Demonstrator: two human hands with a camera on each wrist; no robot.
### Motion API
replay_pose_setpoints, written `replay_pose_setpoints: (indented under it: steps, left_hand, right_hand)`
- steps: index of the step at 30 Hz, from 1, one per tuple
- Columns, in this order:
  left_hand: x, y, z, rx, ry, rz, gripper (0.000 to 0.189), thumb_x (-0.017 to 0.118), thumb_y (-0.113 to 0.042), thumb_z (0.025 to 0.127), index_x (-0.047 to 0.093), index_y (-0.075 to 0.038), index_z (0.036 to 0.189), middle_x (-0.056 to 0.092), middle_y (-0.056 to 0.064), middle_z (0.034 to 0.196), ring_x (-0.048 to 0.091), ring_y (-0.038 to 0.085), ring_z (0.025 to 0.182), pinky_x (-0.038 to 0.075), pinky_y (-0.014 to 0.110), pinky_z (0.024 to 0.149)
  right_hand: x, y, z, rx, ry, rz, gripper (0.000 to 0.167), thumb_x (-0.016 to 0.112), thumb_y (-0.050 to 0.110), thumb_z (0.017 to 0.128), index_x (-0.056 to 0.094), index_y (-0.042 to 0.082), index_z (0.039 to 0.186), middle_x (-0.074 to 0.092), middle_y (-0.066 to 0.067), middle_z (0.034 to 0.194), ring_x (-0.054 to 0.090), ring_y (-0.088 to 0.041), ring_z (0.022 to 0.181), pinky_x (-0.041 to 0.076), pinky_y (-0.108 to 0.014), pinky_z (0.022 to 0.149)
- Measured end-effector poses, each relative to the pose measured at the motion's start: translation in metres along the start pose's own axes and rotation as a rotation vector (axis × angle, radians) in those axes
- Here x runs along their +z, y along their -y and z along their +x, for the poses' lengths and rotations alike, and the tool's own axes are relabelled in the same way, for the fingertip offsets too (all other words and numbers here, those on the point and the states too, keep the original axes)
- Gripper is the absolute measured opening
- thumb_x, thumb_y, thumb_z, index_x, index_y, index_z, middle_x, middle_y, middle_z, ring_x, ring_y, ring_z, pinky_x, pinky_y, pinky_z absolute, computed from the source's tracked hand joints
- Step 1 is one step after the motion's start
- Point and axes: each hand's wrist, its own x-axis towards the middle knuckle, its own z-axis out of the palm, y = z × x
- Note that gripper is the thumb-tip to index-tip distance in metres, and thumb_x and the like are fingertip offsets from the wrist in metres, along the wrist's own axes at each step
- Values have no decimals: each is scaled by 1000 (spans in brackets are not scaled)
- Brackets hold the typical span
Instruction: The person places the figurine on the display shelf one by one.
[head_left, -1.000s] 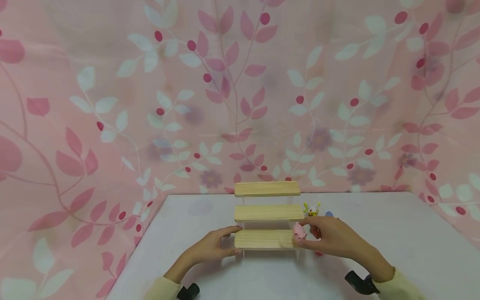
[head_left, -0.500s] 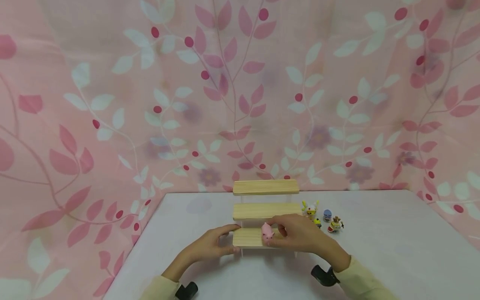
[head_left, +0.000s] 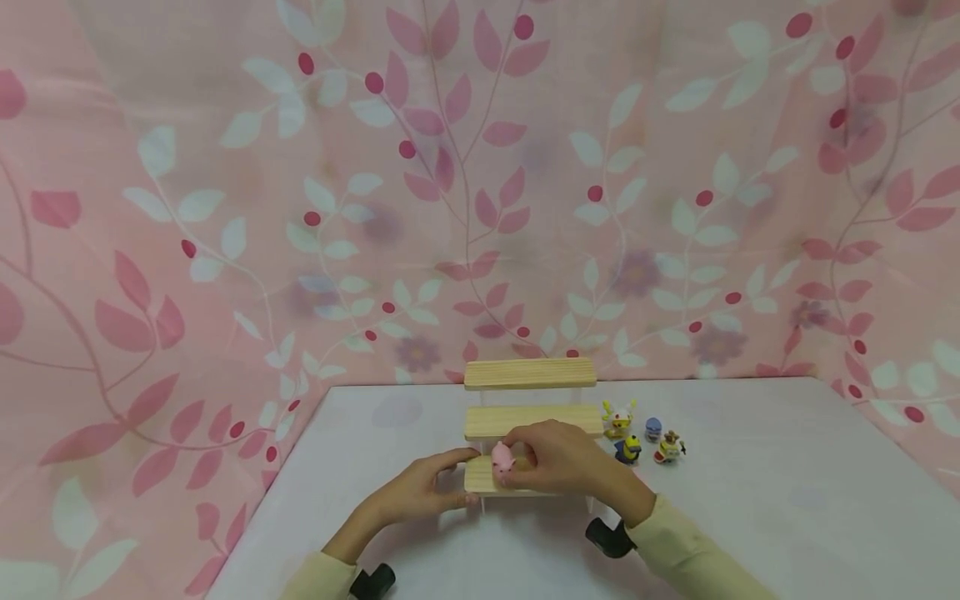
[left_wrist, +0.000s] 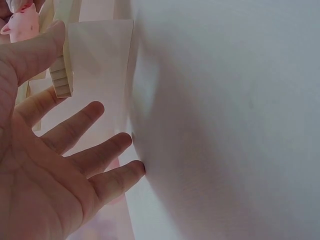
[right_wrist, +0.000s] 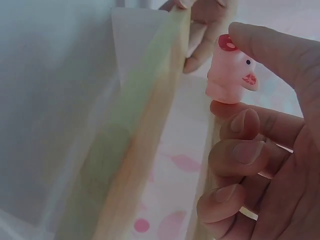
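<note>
A pink pig figurine (head_left: 502, 460) is pinched between the thumb and forefinger of my right hand (head_left: 566, 462), over the left part of the bottom plank (head_left: 477, 478). In the right wrist view the pig (right_wrist: 227, 75) shows a red snout and a red-marked ear, and my other fingers curl below it. The plank belongs to a three-step wooden display stand with pale supports. My left hand (head_left: 416, 493) holds that plank's left end. In the left wrist view, thumb and forefinger grip the plank end (left_wrist: 61, 82) while the other fingers spread beside the pale side support (left_wrist: 100, 55).
Right of the stand several small figurines stand on the white table (head_left: 787, 467): one with yellow ears (head_left: 618, 419), one in blue and yellow (head_left: 628, 450), one with a blue top (head_left: 653, 428), one brown-topped (head_left: 669, 448). A pink floral cloth (head_left: 480, 192) hangs behind.
My right hand has carried the pig leftward along the bottom plank, from its right end to near its left end. The figurines at right have come into view. My left hand stays put.
</note>
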Motion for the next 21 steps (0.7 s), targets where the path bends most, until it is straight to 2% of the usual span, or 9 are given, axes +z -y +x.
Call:
replay_pose_setpoints:
  steps: [10,21]
  left_hand:
    - [0,0,0,17,9,-32,61,72,-38,91,49,-18,144,51,-3,144,45,24,134,38,53,107]
    - [-1,0,0,29,8,-32,61,72,-36,91,49,-16,144,52,-2,144,45,25,134,38,54,107]
  right_hand:
    - [15,3,11,21,70,-4,40,75,47,83,72,19,111,48,13,63,43,-3,58,34,-22,50]
    - [19,3,11,10,69,-34,37,76,45,84,70,17,109,55,9,68,42,-4,59,33,-22,51]
